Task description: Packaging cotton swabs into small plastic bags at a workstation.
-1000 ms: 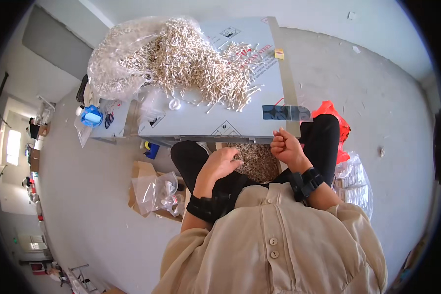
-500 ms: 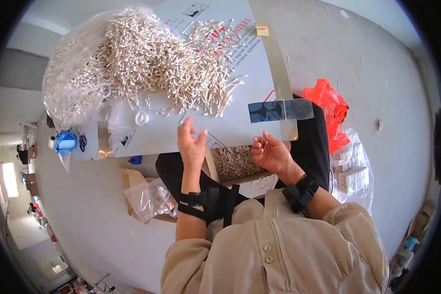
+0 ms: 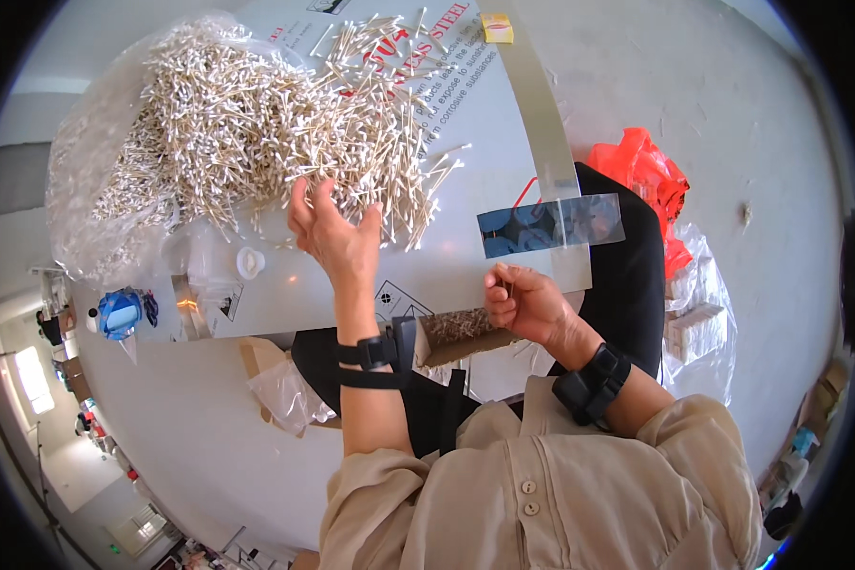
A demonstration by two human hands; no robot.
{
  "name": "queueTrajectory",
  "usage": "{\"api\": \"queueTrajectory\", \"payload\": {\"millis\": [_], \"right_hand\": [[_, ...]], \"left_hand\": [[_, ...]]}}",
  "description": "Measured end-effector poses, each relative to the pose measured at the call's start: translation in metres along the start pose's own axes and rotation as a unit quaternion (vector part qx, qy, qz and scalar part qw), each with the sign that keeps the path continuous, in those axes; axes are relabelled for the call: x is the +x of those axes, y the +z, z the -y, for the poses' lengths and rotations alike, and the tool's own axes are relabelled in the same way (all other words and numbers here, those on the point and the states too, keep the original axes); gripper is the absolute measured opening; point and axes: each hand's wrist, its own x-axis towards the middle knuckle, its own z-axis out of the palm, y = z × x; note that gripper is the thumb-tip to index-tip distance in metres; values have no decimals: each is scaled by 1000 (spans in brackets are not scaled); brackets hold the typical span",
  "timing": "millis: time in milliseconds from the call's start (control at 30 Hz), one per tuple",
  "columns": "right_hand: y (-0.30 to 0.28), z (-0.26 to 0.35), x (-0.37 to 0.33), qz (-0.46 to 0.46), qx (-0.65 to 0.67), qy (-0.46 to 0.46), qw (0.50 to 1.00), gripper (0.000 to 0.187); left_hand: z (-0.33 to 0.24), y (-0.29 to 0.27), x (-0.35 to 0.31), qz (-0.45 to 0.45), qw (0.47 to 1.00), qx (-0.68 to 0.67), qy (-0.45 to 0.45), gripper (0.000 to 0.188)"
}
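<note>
Since the earlier picture my left hand (image 3: 337, 237) had travelled up from the box to the near edge of the heap, and the view had tipped closer to the table.

Under both hands lay the grey sheet (image 3: 446, 209) that covers the table, printed and pale. Beyond the left hand's fingertips spread the pile of cotton swabs (image 3: 256, 123), wooden-stemmed and white-tipped, spilling out of a clear plastic bag (image 3: 85, 209) on the far left. My left hand was spread wide, fingers apart, its tips touching the nearest swabs and closing on nothing I could see.

Just below my right hand (image 3: 532, 304), touching my lap, sat the small cardboard box (image 3: 461, 332), packed with swabs standing on end. The right hand was curled almost closed, pinching what looked like a thin stem or two; I could not tell for sure.

Above the right hand lay a clear plastic strip (image 3: 551, 226) over dark discs. Right of it an orange bag (image 3: 641, 171) sat on the floor. Left of the left hand stood a small white cap (image 3: 249, 262).
</note>
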Motion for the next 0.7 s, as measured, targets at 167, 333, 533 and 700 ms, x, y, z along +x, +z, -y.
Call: {"api": "queueTrajectory", "payload": {"millis": [167,333,533,700], "right_hand": [[13,-2,16,28,21,9,999,24],[31,-12,28,24,38,34,998,23],[28,-23,34,11,30,15,999,40],[35,-35,35,47,74,-5,996,48]], "left_hand": [[-1,11,-11,-21,991,99,88,22],[15,3,-13,-33,996,-87,-4,14],[-12,-50,-67,138,949,-256,-121,13],[-36,-68,-106,215,967,-123,50,13]]}}
